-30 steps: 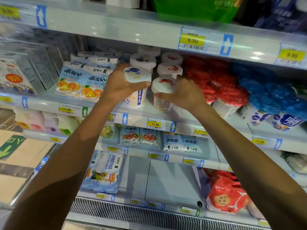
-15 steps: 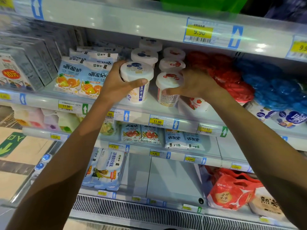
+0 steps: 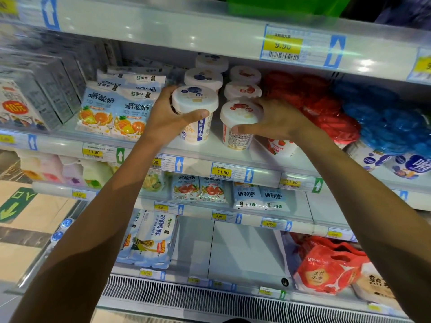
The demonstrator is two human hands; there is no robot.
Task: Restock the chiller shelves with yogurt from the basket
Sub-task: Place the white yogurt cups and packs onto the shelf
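Both my hands are up at the second chiller shelf (image 3: 205, 152). My left hand (image 3: 168, 117) grips a white yogurt cup with a blue-marked lid (image 3: 195, 103) at the front of its row. My right hand (image 3: 275, 121) grips a white yogurt cup with a red-marked lid (image 3: 239, 113), which stands on the shelf just right of the first. Behind each stand more cups of the same kind, blue-lidded (image 3: 203, 78) and red-lidded (image 3: 242, 89). The basket is out of sight.
Flat yogurt pouches with fruit pictures (image 3: 116, 113) lie left of the cups, grey cartons (image 3: 39, 99) further left. Red-lidded cups (image 3: 326, 113) and blue-lidded cups (image 3: 391, 122) fill the right. The shelf above (image 3: 163, 36) overhangs closely. Lower shelves hold pouches and red bags (image 3: 326, 266).
Both hands keep their hold on the two cups; the cups have shifted only slightly at the shelf front. The view has tilted a little.
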